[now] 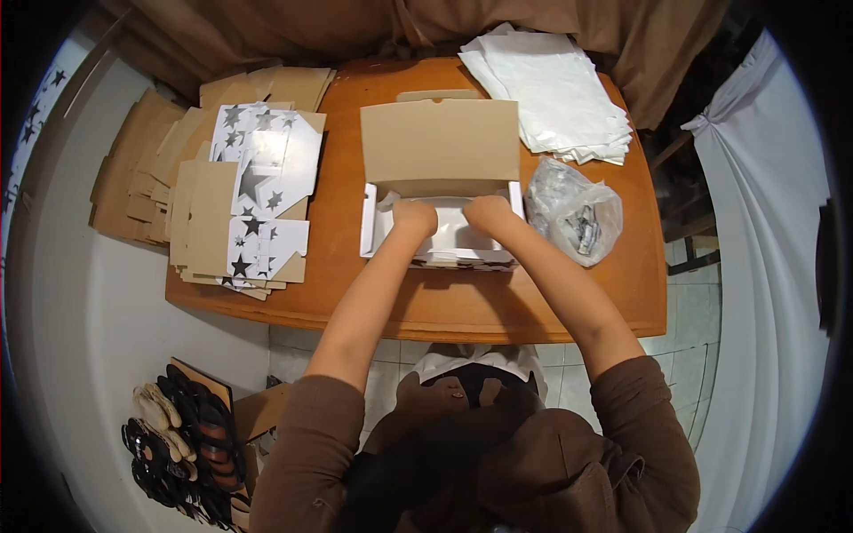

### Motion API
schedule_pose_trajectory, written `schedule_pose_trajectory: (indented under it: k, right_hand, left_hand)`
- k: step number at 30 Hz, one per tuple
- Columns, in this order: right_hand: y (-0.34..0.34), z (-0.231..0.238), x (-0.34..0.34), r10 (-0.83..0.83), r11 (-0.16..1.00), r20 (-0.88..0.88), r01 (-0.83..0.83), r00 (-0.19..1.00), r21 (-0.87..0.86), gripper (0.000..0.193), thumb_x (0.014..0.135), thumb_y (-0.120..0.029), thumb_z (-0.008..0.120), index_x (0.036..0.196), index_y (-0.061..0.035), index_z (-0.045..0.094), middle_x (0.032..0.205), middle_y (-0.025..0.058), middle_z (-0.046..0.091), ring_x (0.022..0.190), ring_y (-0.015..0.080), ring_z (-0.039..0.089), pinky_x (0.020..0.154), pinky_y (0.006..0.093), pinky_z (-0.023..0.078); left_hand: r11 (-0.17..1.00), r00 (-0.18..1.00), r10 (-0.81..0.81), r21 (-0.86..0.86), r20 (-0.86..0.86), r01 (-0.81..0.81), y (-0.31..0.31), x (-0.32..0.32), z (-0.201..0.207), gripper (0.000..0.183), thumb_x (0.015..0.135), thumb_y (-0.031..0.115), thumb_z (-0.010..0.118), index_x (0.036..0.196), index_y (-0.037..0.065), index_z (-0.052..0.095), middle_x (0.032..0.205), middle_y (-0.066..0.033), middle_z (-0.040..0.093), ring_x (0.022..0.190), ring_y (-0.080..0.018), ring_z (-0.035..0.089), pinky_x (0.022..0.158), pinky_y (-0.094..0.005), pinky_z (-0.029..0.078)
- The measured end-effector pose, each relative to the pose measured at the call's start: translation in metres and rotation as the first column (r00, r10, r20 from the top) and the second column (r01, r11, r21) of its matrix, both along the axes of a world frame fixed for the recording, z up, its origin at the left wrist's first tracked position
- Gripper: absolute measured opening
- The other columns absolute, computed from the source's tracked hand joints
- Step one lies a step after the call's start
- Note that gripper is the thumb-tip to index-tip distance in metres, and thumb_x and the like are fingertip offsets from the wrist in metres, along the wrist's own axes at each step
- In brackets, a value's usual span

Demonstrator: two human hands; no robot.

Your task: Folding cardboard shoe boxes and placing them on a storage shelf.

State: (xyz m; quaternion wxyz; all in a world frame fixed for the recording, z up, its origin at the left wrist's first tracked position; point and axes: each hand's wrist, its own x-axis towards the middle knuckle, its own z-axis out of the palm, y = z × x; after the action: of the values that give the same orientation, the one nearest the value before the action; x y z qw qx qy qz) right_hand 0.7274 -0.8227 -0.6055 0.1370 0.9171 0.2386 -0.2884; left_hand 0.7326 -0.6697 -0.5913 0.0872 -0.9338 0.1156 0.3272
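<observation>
In the middle of the table stands a cardboard box (441, 142), its brown lid raised at the back and its outer side walls white. White paper (453, 235) lies inside, spread between my hands and crumpled at the left end. My left hand (415, 218) reaches into the left half, fingers curled down and closed on the paper. Over the right half, my right hand (489, 216) is likewise closed at the paper, knuckles up. The fingertips of both hands are hidden, and so is whatever lies beneath the paper.
Flat cardboard box blanks (200, 209), some white with dark stars, are piled at the left. A stack of white paper sheets (560, 93) lies at the back right. Beside the box's right end sits a clear plastic bag (576, 211). Several shoes and sandals (182, 435) are at lower left.
</observation>
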Motion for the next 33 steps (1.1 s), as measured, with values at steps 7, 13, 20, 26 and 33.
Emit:
schedule_pose_trajectory:
  k: [7,13,20,26,33]
  right_hand:
    - [-0.093,0.059,-0.07,-0.278,0.489,0.445,-0.274,0.851,0.828,0.01,0.072,-0.007,0.059,0.081,-0.0031,0.059,0.075,0.0125,0.061,0.074,0.0318,0.059,0.065,0.0418,0.047]
    - [-0.193,0.041,-0.091,-0.234,0.553,0.373,-0.193,0.898,0.811,0.009,0.071,-0.011,0.062,0.077,-0.0047,0.06,0.074,0.0106,0.059,0.076,0.0302,0.058,0.064,0.0407,0.046]
    - [-0.256,-0.019,-0.058,0.001,0.809,0.518,-0.305,0.855,0.502,0.011,0.074,-0.013,0.057,0.072,-0.011,0.068,0.082,0.0033,0.062,0.083,0.0224,0.058,0.072,0.0356,0.045]
    - [-0.266,-0.027,-0.045,0.279,0.858,0.539,-0.459,0.795,0.232,0.011,0.075,-0.015,0.057,0.075,-0.0155,0.068,0.088,-0.0005,0.061,0.092,0.0177,0.056,0.076,0.0336,0.043]
    - [-0.261,-0.026,-0.041,0.301,0.848,0.522,-0.474,0.798,0.236,0.012,0.078,-0.017,0.056,0.084,-0.0172,0.066,0.092,0.0005,0.059,0.094,0.0185,0.055,0.077,0.0326,0.042]
  left_hand:
    - [0.617,0.711,0.23,-0.665,0.664,0.421,-0.098,-0.072,0.025,0.025,0.075,0.004,0.05,0.099,-0.001,0.055,0.096,-0.0146,0.058,0.088,-0.0323,0.056,0.077,-0.0409,0.043]
    - [0.549,0.806,0.106,-0.71,0.582,0.44,-0.179,-0.094,0.005,0.026,0.073,0.004,0.055,0.099,-0.002,0.055,0.097,-0.015,0.058,0.091,-0.0324,0.055,0.083,-0.0427,0.042]
    - [0.647,0.74,0.022,-0.574,0.672,0.502,-0.224,-0.099,-0.019,0.016,0.077,0.013,0.057,0.091,0.008,0.062,0.087,-0.0068,0.062,0.085,-0.0247,0.058,0.077,-0.0368,0.043]
    - [0.718,0.757,0.066,-0.558,0.65,0.417,-0.24,-0.107,-0.041,0.015,0.08,0.016,0.056,0.091,0.009,0.063,0.087,-0.0071,0.062,0.085,-0.025,0.058,0.077,-0.0364,0.043]
    - [0.748,0.798,0.109,-0.578,0.592,0.326,-0.24,-0.105,-0.04,0.016,0.081,0.018,0.056,0.092,0.008,0.062,0.087,-0.0094,0.062,0.084,-0.0278,0.058,0.076,-0.0386,0.043]
